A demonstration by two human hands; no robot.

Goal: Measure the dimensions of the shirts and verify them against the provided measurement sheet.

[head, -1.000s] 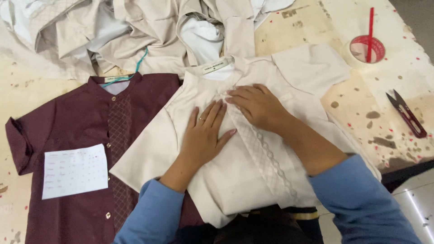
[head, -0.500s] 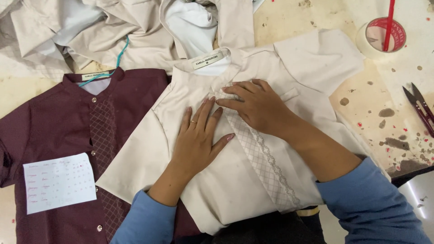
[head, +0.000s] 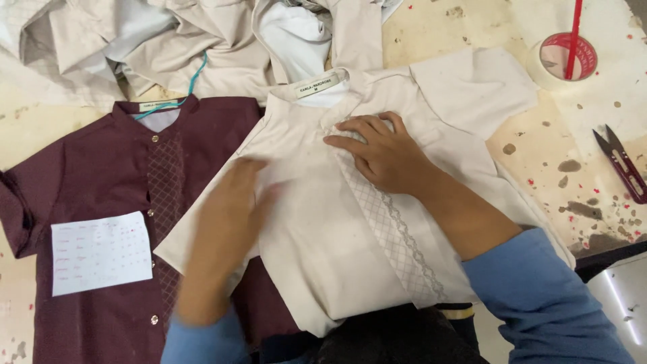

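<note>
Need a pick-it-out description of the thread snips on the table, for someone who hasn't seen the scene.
Start at the beige shirt spread mid-table under the right hand, then go right past its sleeve to the bare, stained table edge. The thread snips lie there alone, below the red-rimmed tape roll: small, dark-red handles, two short pointed blades opening toward the roll.

Even, fairly bright overhead light falls on the bench, with only soft, faint shadows under the beige shirt folds and no strong glare. The left hand is smeared by motion blur, while the right hand is sharp.
</note>
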